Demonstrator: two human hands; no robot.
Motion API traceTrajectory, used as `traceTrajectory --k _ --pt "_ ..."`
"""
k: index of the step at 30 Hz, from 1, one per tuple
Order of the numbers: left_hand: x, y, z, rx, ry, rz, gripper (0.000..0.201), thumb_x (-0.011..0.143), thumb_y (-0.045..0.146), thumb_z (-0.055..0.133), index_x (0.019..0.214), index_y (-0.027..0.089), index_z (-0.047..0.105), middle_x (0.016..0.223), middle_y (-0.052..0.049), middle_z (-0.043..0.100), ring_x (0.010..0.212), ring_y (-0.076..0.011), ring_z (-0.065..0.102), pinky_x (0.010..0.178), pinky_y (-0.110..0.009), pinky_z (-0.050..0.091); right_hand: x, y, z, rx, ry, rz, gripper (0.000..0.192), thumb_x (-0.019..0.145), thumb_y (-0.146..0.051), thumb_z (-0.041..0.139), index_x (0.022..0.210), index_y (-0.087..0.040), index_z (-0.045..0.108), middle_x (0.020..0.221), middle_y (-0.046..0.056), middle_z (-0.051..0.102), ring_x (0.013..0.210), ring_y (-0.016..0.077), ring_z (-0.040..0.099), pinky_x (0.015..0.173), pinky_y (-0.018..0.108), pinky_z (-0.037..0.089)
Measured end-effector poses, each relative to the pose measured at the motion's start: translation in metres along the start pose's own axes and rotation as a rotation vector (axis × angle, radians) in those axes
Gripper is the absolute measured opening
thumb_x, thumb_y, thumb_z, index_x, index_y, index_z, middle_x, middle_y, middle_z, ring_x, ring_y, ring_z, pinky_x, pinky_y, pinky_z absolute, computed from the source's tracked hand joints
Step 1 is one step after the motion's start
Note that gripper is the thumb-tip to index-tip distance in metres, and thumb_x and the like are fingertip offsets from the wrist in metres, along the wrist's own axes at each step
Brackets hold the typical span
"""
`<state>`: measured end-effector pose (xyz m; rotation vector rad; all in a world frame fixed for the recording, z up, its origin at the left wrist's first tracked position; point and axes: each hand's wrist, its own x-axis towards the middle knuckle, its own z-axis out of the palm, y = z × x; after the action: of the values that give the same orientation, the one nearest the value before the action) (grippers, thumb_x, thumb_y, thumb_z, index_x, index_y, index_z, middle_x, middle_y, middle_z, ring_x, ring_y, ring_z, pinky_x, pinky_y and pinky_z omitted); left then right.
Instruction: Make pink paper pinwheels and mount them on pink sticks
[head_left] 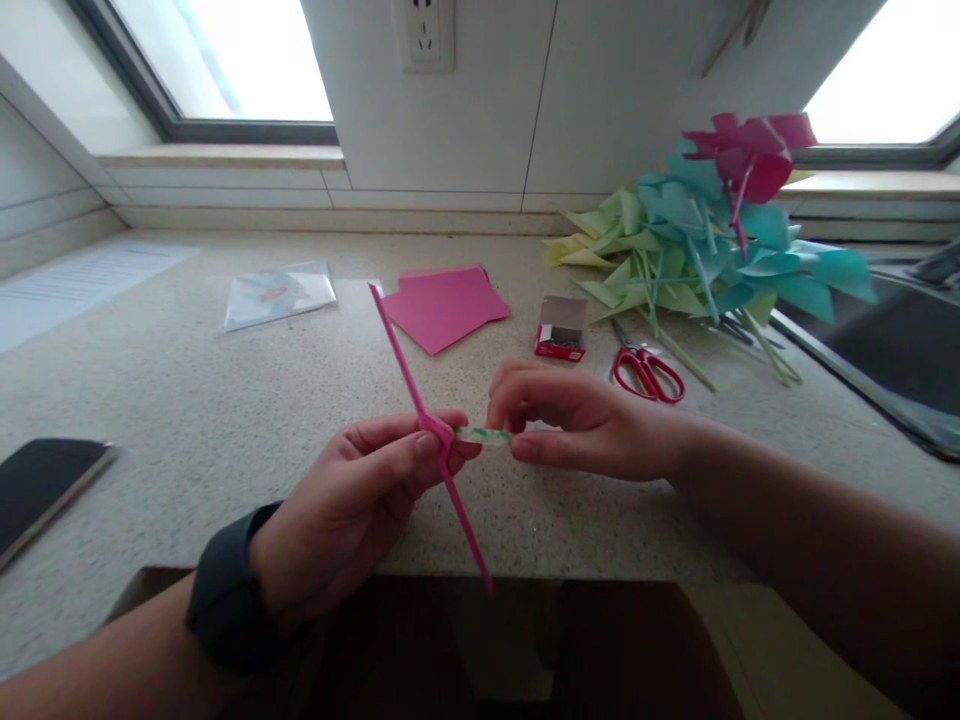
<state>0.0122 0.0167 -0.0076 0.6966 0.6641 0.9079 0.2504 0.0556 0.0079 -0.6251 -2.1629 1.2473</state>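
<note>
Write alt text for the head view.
The left hand pinches a thin pink piece; a pale strip runs from there to the right hand. Behind them on the counter lie pink paper, a small box, red-handled scissors and paper pinwheels.

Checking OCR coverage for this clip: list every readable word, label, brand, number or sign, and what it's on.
Nothing can be read with confidence.
Printed sheet, far left: lines of print, too blurred.
Red box: pale marks on its front, too small.
Clear packet: blurred picture, no text I can make out.
Green-marked strip between the hands: can't tell if the marks are lettering.
</note>
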Motion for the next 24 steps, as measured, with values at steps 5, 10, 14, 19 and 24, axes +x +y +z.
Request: traceTrajectory --k 5,10,14,19,24 --pt "0.003 0.002 0.002 -0.070 0.066 0.029 0.014 0.079 0.014 0.081 0.092 0.015 0.082 0.088 -0.004 0.082 0.084 -0.0113 0.076 0.076 -0.008 0.057 -0.002 0.007 0.014 -0.002 0.256 -0.160 0.034 0.083 -0.020 0.078 0.106 -0.021 0.052 0.101 0.003 0.065 0.091 0.0132 0.067 0.082 0.029 0.057" --pt "0.002 0.001 0.000 -0.045 0.030 -0.020 0.014 0.081 0.016 0.079 0.095 0.015 0.082 0.092 -0.007 0.082 0.091 -0.0161 0.077 0.083 -0.013 0.058 -0.003 0.006 0.016 -0.367 0.352 -0.321 0.018 0.087 -0.015 0.069 0.096 -0.021 0.055 0.087 0.001 0.065 0.079 0.0128 0.066 0.070 0.026 0.056" --pt "-0.001 0.000 0.000 0.019 -0.038 -0.043 0.008 0.083 0.017 0.078 0.089 0.018 0.083 0.113 -0.005 0.078 0.094 -0.0191 0.077 0.088 -0.019 0.060 -0.003 0.003 0.016 -0.527 0.373 -0.350 0.016 0.085 -0.011 0.064 0.091 -0.022 0.053 0.081 0.000 0.064 0.074 0.0122 0.063 0.064 0.025 0.051" --pt "-0.002 -0.002 0.001 0.148 -0.129 -0.031 0.008 0.086 0.020 0.076 0.088 0.022 0.084 0.131 -0.004 0.070 0.098 -0.0145 0.074 0.092 -0.017 0.055 -0.003 0.002 0.018 -0.545 0.387 -0.317 0.016 0.084 -0.016 0.065 0.085 -0.023 0.050 0.072 -0.003 0.058 0.061 0.0094 0.055 0.052 0.022 0.043" --pt "0.000 -0.003 0.003 0.228 -0.192 0.003 0.009 0.087 0.021 0.075 0.090 0.024 0.084 0.120 -0.003 0.075 0.105 -0.0143 0.070 0.095 -0.016 0.052 -0.002 0.001 0.018 -0.496 0.387 -0.347 0.022 0.084 -0.018 0.071 0.081 -0.023 0.049 0.069 -0.004 0.057 0.059 0.0085 0.052 0.050 0.021 0.040"
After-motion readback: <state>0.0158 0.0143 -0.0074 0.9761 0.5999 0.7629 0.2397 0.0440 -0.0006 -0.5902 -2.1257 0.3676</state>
